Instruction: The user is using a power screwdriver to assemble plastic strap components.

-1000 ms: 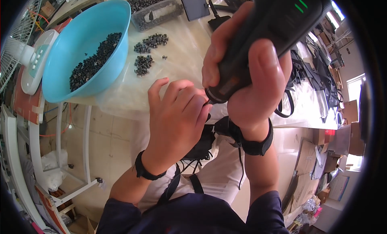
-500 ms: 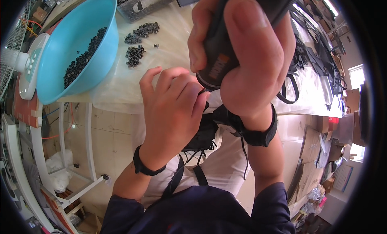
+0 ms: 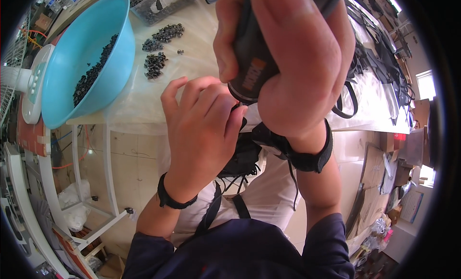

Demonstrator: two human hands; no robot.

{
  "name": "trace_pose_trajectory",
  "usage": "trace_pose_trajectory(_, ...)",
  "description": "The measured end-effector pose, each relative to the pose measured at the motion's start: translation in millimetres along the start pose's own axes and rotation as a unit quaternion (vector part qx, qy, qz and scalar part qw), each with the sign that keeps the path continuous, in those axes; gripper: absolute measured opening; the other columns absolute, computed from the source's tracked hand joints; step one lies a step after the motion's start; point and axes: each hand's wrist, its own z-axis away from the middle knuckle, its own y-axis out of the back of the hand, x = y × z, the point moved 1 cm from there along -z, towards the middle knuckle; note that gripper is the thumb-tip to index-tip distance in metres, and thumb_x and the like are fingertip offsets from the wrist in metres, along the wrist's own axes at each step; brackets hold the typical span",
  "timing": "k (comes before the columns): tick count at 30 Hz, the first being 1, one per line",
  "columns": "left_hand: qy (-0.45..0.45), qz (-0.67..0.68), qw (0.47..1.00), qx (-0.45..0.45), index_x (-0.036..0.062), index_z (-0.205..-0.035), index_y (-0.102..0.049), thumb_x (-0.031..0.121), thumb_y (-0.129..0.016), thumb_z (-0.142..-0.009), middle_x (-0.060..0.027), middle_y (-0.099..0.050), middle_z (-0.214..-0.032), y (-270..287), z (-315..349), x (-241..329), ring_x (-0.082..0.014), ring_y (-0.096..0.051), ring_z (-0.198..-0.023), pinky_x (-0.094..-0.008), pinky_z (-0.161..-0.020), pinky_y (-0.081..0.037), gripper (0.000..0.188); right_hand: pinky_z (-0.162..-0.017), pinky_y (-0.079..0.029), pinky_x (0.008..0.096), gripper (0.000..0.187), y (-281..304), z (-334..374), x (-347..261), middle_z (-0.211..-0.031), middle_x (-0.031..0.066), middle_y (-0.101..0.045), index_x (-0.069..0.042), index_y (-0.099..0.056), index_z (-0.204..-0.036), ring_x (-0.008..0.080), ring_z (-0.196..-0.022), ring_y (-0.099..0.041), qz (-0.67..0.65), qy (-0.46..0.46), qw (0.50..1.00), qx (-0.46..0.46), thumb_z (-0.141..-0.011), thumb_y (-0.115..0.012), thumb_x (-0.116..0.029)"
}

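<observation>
My right hand [image 3: 307,75] is wrapped round a black cordless screwdriver [image 3: 252,63], held tilted with its nose pointing down. Just under the nose, my left hand [image 3: 197,127] pinches a small dark piece [image 3: 236,106] between thumb and forefinger. The fingers and the tool hide most of that piece, so I cannot tell its kind. Both hands are above the near edge of the table, over my lap. To their left lie small piles of black fasteners [image 3: 155,65], with one single fastener [image 3: 180,52] apart from them.
A large blue basin [image 3: 130,48], tilted and holding many small black parts, stands at the left. Behind the piles is a clear plastic box [image 3: 165,7]. Black straps [image 3: 384,53] cover the table's right side. A white metal frame [image 3: 108,168] stands below at the left.
The table and the things on it have shifted slightly left in the picture. The screwdriver's nose sits slightly lower, close against the left fingertips. Both hands keep their grip.
</observation>
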Motion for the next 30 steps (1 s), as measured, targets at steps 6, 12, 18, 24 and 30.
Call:
trace_pose_trajectory(6,0.026,0.02,0.999,-0.017,0.0085,-0.083,-0.059,0.009,-0.072,-0.078,-0.0025,-0.06,-0.089,0.6,-0.4,0.6,-0.023,-0.059,-0.1,-0.0487,-0.099,-0.033,0.014,-0.045,-0.043,0.0255,0.041,1.8,-1.9,0.2,-0.075,0.0099,-0.06,0.005,-0.052,-0.113,0.0123,-0.05,-0.054,-0.002,-0.001,1.0,0.003,-0.092,-0.061,-0.03)
trace_pose_trajectory(12,0.008,0.007,1.0,0.005,0.0093,-0.084,-0.059,0.008,-0.072,-0.079,-0.0022,-0.06,-0.088,-1.0,-0.6,0.9,-0.0232,-0.06,-0.099,-0.0482,-0.099,-0.033,0.014,-0.045,-0.043,0.0252,0.04,2.7,-1.1,-1.4,-0.075,0.0094,-0.06,0.005,-0.052,-0.112,0.0119,-0.05,-0.054,0.005,-0.004,1.0,0.004,-0.092,-0.061,-0.029)
trace_pose_trajectory(18,-0.018,0.007,0.999,0.034,0.0095,-0.085,-0.059,0.008,-0.072,-0.079,-0.0011,-0.061,-0.089,-1.4,-1.6,-0.9,-0.0228,-0.06,-0.1,-0.048,-0.099,-0.033,0.014,-0.045,-0.043,0.0249,0.039,2.6,-2.2,-1.3,-0.075,0.0089,-0.06,0.005,-0.053,-0.111,0.0114,-0.05,-0.053,0.008,-0.004,1.0,0.002,-0.091,-0.062,-0.027)
trace_pose_trajectory(24,-0.012,0.011,1.0,0.024,0.0099,-0.086,-0.06,0.008,-0.071,-0.079,-0.0004,-0.062,-0.09,-1.4,-1.2,0.5,-0.0224,-0.06,-0.101,-0.0481,-0.1,-0.032,0.014,-0.045,-0.043,0.0246,0.038,3.7,-0.8,-9.0,-0.075,0.0084,-0.061,0.005,-0.053,-0.111,0.0109,-0.051,-0.053,0.047,0.012,0.999,0.008,-0.091,-0.063,-0.026)
trace_pose_trajectory(30,0.042,0.01,0.999,0.004,0.0109,-0.09,-0.062,0.011,-0.071,-0.082,-0.0001,-0.066,-0.096,-0.9,5.6,1.9,-0.022,-0.061,-0.102,-0.0476,-0.102,-0.032,0.012,-0.045,-0.042,0.0244,0.036,5.4,10.9,-32.3,-0.074,0.0079,-0.061,0.004,-0.054,-0.11,0.0105,-0.051,-0.053,0.186,0.03,0.982,0.019,-0.091,-0.063,-0.025)
